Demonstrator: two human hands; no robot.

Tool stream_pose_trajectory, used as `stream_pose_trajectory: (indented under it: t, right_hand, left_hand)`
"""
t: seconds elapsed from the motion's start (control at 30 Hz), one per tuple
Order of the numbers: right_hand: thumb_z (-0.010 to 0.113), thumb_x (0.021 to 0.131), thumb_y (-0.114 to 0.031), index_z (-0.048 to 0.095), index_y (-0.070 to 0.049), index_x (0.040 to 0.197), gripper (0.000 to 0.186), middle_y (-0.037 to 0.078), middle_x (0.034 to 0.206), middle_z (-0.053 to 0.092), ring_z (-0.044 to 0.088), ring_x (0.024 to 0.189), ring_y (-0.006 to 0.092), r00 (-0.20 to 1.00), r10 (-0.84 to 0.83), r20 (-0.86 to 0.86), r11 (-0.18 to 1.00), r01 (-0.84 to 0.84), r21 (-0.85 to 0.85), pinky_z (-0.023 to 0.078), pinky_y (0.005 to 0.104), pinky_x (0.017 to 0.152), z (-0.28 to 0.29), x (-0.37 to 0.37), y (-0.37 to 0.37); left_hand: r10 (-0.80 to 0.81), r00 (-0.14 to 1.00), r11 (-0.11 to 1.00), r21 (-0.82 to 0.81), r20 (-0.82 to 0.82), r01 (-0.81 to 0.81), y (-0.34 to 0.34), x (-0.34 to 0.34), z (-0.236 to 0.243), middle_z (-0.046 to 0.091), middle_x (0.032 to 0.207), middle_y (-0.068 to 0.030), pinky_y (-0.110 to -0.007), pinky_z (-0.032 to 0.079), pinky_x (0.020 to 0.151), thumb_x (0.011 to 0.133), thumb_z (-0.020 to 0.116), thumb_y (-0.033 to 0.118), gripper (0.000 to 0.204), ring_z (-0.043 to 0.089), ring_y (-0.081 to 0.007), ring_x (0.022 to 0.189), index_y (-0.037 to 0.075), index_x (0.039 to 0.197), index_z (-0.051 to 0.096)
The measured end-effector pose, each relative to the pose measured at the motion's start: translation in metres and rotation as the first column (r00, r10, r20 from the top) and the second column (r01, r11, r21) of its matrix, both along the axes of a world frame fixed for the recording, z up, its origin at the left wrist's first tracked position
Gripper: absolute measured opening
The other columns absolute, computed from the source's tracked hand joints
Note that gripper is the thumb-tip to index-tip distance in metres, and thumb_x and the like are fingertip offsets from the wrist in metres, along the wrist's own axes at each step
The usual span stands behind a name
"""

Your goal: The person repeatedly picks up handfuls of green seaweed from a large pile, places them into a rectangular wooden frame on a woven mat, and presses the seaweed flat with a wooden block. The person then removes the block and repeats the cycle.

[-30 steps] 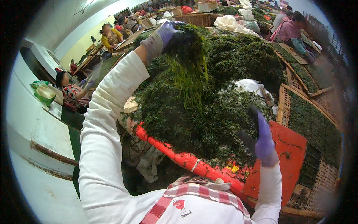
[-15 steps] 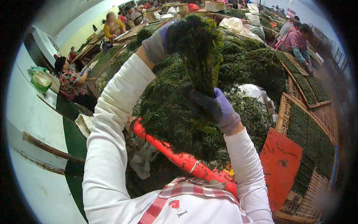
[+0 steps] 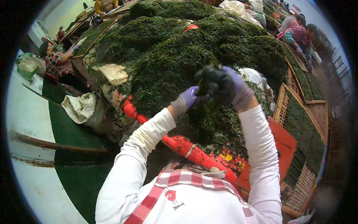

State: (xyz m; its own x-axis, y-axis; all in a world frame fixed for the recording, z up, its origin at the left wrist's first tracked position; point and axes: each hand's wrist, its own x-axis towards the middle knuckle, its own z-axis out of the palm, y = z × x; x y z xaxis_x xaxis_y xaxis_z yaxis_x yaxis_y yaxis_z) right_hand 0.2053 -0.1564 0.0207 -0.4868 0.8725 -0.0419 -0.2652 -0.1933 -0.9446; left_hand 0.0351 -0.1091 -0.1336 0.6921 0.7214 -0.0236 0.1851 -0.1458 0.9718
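Note:
Both my gloved hands meet over a broad heap of dark green seaweed [image 3: 160, 71]. My left hand [image 3: 189, 98], in a purple and grey glove, is closed on a small bunch of seaweed [image 3: 202, 88]. Right against it, my right hand [image 3: 227, 86], its glove purple with dark, wet-looking fingers, curls round the same bunch from above. Some strands hang below the hands, blurred and hard to tell from the heap behind. A red padded roll [image 3: 179, 145] edges the heap on my side.
A red board [image 3: 281, 143] lies at the right beside wooden frames [image 3: 304, 119] covered with seaweed. White sacks [image 3: 80, 108] sit at the left. A piece of pale board [image 3: 113, 74] rests on the heap's left edge. Other people [image 3: 57, 61] work at the left, far and right tables.
Both hands have come down and closer together; the left dropped from high up. The long bunch stretched upright between them is now gathered small. My view has tilted down.

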Motion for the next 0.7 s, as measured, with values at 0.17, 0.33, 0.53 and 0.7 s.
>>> stream_pose_trajectory:
  t: [0.17, 0.33, 0.53, 0.7]
  right_hand:
    - [0.055, 0.092, -0.020, 0.058, -0.006, 0.116, 0.028, -0.004, 0.073, 0.052, 0.049, 0.062, 0.0061, 0.991, -0.114, -0.075, 0.969, 0.127, 0.210, 0.040, 0.0219, 0.054, 0.074, 0.038, 0.011]
    - [0.051, 0.094, -0.022, 0.049, -0.003, 0.127, 0.038, 0.006, 0.112, 0.058, 0.056, 0.100, 0.0121, 0.997, 0.012, 0.074, 0.785, -0.055, 0.618, 0.048, 0.0247, 0.085, 0.140, 0.077, 0.031]
    - [0.052, 0.094, -0.030, 0.062, -0.005, 0.108, 0.031, -0.006, 0.065, 0.052, 0.048, 0.055, 0.0053, 0.985, -0.170, 0.043, 0.980, 0.164, 0.113, 0.036, 0.0203, 0.045, 0.074, 0.037, 0.034]
    - [0.055, 0.092, -0.033, 0.064, -0.004, 0.100, 0.032, -0.008, 0.058, 0.046, 0.040, 0.046, 0.0050, 0.959, -0.276, 0.072, 0.961, 0.275, 0.019, 0.029, 0.0208, 0.039, 0.037, 0.016, 0.030]
  left_hand:
    - [0.286, 0.944, 0.938, 0.249, -0.165, -0.241, -0.032, -0.019, -0.041, 0.065, 0.107, -0.0155, -0.033, 0.045, 0.088, 0.087, 0.062, 0.034, 0.042, 0.060, -0.0223, 0.099, 0.001, 0.112, 0.060]
    - [0.340, 0.921, 0.929, 0.221, -0.192, -0.297, -0.022, -0.051, -0.037, 0.063, 0.111, -0.0179, -0.036, 0.045, 0.090, 0.086, 0.062, 0.039, 0.050, 0.060, -0.0300, 0.102, -0.001, 0.116, 0.058]
    - [0.347, 0.916, 0.529, 0.765, 0.201, -0.368, -0.001, -0.022, 0.078, 0.063, 0.107, -0.0156, -0.036, 0.045, 0.091, 0.074, 0.075, 0.027, 0.044, 0.058, -0.0289, 0.102, 0.005, 0.110, 0.062]
    - [0.141, 0.984, 0.935, 0.314, 0.105, -0.168, -0.066, 0.049, 0.086, 0.061, 0.113, -0.0125, -0.033, 0.044, 0.088, 0.085, 0.066, 0.023, 0.045, 0.057, -0.0218, 0.098, 0.001, 0.121, 0.053]
